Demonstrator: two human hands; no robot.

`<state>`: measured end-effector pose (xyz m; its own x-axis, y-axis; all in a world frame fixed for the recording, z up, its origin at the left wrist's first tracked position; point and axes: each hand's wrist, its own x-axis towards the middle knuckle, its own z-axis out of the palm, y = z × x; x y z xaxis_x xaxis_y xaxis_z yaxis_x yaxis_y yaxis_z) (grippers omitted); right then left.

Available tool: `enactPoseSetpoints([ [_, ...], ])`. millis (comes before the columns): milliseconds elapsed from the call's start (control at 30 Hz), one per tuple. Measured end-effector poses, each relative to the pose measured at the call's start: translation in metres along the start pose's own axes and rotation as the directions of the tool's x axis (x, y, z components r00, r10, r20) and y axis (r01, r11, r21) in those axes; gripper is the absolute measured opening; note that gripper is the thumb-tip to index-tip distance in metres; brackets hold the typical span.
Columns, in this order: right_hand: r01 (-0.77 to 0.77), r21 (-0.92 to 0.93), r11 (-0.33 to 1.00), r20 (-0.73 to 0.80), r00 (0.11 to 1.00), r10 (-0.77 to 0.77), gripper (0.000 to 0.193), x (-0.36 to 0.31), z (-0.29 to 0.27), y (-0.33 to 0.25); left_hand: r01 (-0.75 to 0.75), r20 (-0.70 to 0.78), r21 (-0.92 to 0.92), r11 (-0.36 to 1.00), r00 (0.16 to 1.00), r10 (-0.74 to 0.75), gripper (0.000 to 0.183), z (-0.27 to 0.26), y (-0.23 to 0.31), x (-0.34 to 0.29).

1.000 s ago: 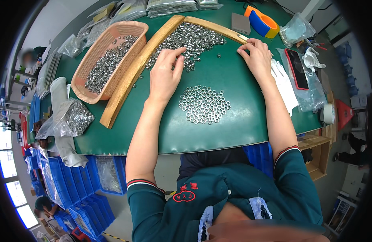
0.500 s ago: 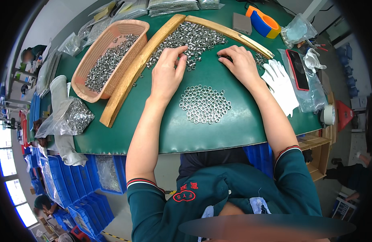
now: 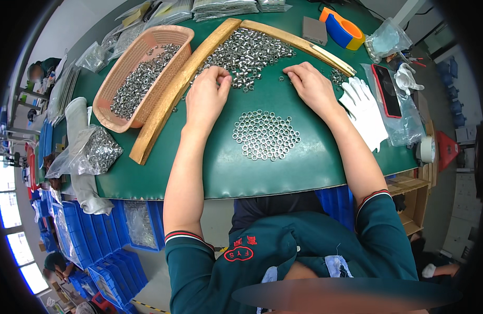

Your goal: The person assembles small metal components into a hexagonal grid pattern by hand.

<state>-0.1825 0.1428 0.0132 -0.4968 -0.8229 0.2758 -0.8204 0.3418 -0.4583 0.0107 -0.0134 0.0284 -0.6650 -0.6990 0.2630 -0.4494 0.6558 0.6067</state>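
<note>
A heap of small silver metal rings [image 3: 249, 52] lies on the green table between two wooden strips. At the heap's lower left edge is my left hand [image 3: 206, 97], its fingers curled in toward the thumb; whatever they hold is hidden. My right hand [image 3: 313, 88] rests right of the heap, fingers bent and thumb apart from them. One loose ring [image 3: 281, 79] lies just left of its fingertips. Closer to me, a flat single-layer group of rings [image 3: 266, 136] sits between my forearms. A small cluster of rings [image 3: 337, 77] lies beyond my right hand, by the strip's end.
A wooden strip [image 3: 184, 89] runs along the left, beside a pink basket [image 3: 106, 116] of rings. A bag of metal parts [image 3: 102, 152] lies farther left. On the right are a white glove [image 3: 363, 112], a red-edged phone [image 3: 386, 90] and an orange-blue tape dispenser [image 3: 343, 31].
My left hand has moved left and slightly toward me, away from the heap's middle. My right hand has shifted only slightly, and a loose ring now shows beside its fingertips.
</note>
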Motion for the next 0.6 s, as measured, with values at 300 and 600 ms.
enactPoseSetpoints([
  [300,0.27,0.089,0.959,0.112,0.954,-0.279,0.018,-0.011,0.012,-0.026,-0.061,0.186,0.025,0.998,0.981,0.055,0.016,0.012,-0.002,-0.005],
  [600,0.163,0.214,0.963,0.216,0.954,-0.209,0.017,-0.012,0.002,-0.032,-0.223,0.186,0.008,0.975,0.958,0.217,0.015,0.014,0.0,-0.006],
])
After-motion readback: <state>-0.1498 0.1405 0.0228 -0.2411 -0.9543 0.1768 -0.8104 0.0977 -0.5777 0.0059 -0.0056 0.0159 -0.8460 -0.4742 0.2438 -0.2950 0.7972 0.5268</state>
